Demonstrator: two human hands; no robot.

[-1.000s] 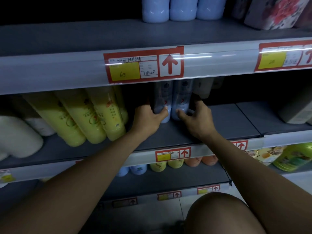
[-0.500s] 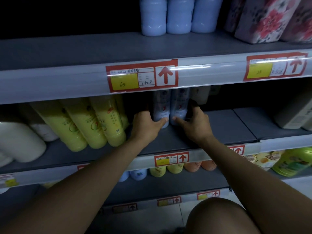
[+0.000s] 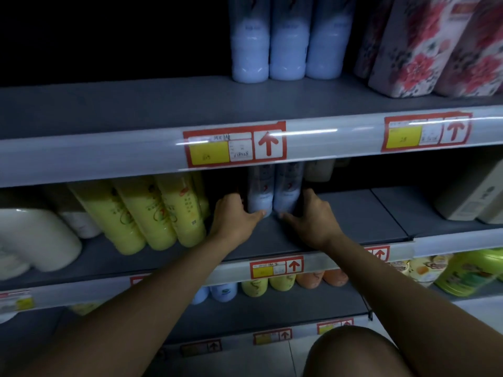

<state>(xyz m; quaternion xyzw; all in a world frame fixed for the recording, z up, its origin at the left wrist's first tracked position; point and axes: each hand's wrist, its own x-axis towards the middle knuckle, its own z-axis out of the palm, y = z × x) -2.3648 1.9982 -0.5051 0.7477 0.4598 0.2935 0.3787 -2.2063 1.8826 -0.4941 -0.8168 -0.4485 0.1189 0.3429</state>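
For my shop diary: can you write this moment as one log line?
left hand grips left pale blue plastic bottle | right hand grips right pale blue plastic bottle | both bottles standing on grey metal shelf

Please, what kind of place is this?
Probably a shop aisle: the shelves carry red-and-yellow price tags, and identical goods stand in rows, like the yellow bottles and the pale blue bottles.

The left hand (image 3: pixel 234 216), right hand (image 3: pixel 313 217), slender forearms (image 3: pixel 163 281) and rounded knee (image 3: pixel 353 352) are all bare
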